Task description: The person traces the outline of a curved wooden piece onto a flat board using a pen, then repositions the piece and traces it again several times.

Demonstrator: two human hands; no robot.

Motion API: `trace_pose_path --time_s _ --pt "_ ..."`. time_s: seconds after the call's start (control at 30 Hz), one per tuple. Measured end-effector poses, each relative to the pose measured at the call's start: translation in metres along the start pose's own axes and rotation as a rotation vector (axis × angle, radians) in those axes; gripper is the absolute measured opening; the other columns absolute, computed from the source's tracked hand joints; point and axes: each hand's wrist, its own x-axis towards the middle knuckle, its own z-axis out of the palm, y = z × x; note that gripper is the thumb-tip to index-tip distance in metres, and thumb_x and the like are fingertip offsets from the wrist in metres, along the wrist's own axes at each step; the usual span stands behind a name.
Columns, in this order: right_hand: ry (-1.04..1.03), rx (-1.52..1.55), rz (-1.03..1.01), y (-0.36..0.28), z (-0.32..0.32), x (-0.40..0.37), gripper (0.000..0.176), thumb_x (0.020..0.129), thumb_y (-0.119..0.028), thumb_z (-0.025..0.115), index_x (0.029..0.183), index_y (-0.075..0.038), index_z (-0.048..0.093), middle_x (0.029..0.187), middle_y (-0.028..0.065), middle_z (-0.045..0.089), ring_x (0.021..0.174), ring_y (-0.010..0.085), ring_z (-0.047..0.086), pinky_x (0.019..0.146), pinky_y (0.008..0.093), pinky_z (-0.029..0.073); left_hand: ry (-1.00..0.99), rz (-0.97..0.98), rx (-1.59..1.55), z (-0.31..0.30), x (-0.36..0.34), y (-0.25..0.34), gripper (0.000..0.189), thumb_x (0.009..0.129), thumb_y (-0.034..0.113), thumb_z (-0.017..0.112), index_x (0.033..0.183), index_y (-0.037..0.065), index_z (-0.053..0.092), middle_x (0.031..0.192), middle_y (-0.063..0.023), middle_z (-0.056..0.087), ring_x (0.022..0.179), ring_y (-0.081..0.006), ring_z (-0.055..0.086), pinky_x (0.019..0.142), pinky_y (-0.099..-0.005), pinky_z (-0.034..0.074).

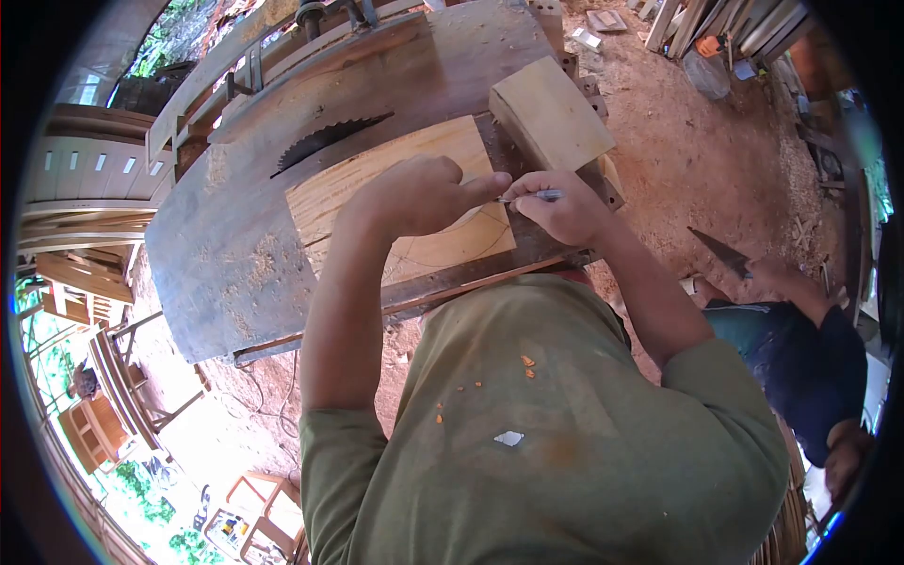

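A pale wooden board [452,247] with thin curved pencil lines lies on the metal saw table [226,226]. My left hand [414,195] rests over the board, its index finger or thumb stretched towards the right edge and the other fingers curled under, with nothing visible in it. Pinched in my right hand [562,209] is a thin pen or pencil [548,195], its tip at the board's right edge beside my left fingertip. A thick wooden block [551,113] sits just beyond my right hand.
A toothed saw blade [330,141] stands up from the table behind the board. At right, a co-worker in dark clothing [815,367] holds a handsaw [720,251]. Wood planks [692,28] lean at the upper right. Stacked wooden parts [85,226] are at left.
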Motion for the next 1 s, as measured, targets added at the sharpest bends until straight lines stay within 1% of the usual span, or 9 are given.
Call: trace_pose_path --time_s 0.2,0.43,0.53,0.6,0.73,0.8,0.83,0.9,1.0 --pt "0.194 -0.145 -0.091 -0.007 -0.005 0.003 0.023 0.095 -0.016 0.067 0.106 0.001 0.078 0.091 0.0138 0.077 0.084 0.0201 0.071 0.081 0.0356 0.056 -0.016 -0.025 0.014 -0.003 -0.004 0.006 0.100 0.098 0.083 0.043 0.113 -0.010 0.076 0.119 -0.0356 0.071 0.119 -0.0464 0.067 0.102 -0.0511 0.052" --pt "0.041 -0.085 -0.018 -0.008 -0.001 0.006 0.023 0.095 -0.016 0.066 0.105 0.001 0.078 0.086 0.0155 0.076 0.079 0.0202 0.070 0.078 0.0361 0.056 0.015 -0.014 -0.025 -0.001 -0.003 0.002 0.102 0.097 0.084 0.042 0.112 -0.011 0.075 0.119 -0.0353 0.071 0.118 -0.0466 0.067 0.103 -0.0511 0.051" --pt "0.223 -0.257 -0.144 -0.010 0.005 0.003 0.022 0.095 -0.015 0.066 0.105 0.000 0.078 0.086 0.0160 0.076 0.077 0.0216 0.070 0.077 0.0366 0.056 0.026 0.006 -0.024 -0.002 -0.006 0.001 0.102 0.097 0.084 0.042 0.114 -0.011 0.075 0.120 -0.0350 0.071 0.118 -0.0463 0.068 0.103 -0.0510 0.051" --pt "0.083 -0.137 0.009 -0.017 0.004 0.001 0.019 0.096 -0.010 0.064 0.106 0.002 0.076 0.085 0.0043 0.071 0.079 0.0101 0.062 0.074 0.0306 0.051 0.022 -0.014 -0.030 -0.003 -0.007 0.001 0.101 0.097 0.083 0.042 0.114 -0.011 0.075 0.120 -0.0347 0.071 0.118 -0.0461 0.068 0.102 -0.0509 0.052" --pt "0.112 -0.139 -0.046 -0.013 0.006 0.001 0.019 0.096 -0.010 0.065 0.106 0.002 0.076 0.086 0.0043 0.072 0.079 0.0103 0.062 0.074 0.0305 0.051 0.065 -0.008 -0.060 0.000 -0.006 -0.002 0.101 0.097 0.083 0.042 0.112 -0.011 0.076 0.119 -0.0346 0.071 0.117 -0.0462 0.068 0.102 -0.0511 0.052" --pt "0.292 -0.358 -0.223 -0.009 0.005 0.001 0.022 0.095 -0.015 0.066 0.107 -0.001 0.078 0.086 0.0147 0.076 0.078 0.0217 0.071 0.075 0.0355 0.056 0.023 -0.004 -0.044 -0.004 -0.009 0.002 0.100 0.098 0.083 0.041 0.112 -0.010 0.077 0.119 -0.0338 0.072 0.117 -0.0461 0.068 0.102 -0.0508 0.052" --pt "0.286 -0.358 -0.227 -0.010 0.006 0.000 0.022 0.095 -0.015 0.066 0.107 -0.001 0.078 0.086 0.0147 0.076 0.078 0.0217 0.071 0.075 0.0355 0.056 0.026 -0.010 -0.048 -0.004 -0.009 0.001 0.100 0.098 0.083 0.041 0.112 -0.010 0.077 0.119 -0.0338 0.072 0.117 -0.0461 0.068 0.102 -0.0508 0.052" --pt "0.084 -0.130 0.013 -0.016 0.006 -0.007 0.022 0.095 -0.015 0.065 0.106 0.000 0.077 0.084 0.0150 0.075 0.075 0.0210 0.069 0.073 0.0350 0.055 0.024 -0.007 -0.053 -0.003 -0.009 0.001 0.100 0.097 0.083 0.041 0.111 -0.009 0.077 0.119 -0.0332 0.072 0.118 -0.0458 0.068 0.102 -0.0508 0.051" --pt "0.059 -0.099 -0.083 -0.013 0.018 -0.008 0.022 0.095 -0.015 0.065 0.107 -0.001 0.077 0.083 0.0156 0.073 0.074 0.0217 0.068 0.072 0.0354 0.055 0.024 -0.003 -0.043 -0.005 -0.009 0.001 0.100 0.097 0.084 0.041 0.112 -0.008 0.077 0.119 -0.0329 0.072 0.119 -0.0456 0.067 0.103 -0.0511 0.051"
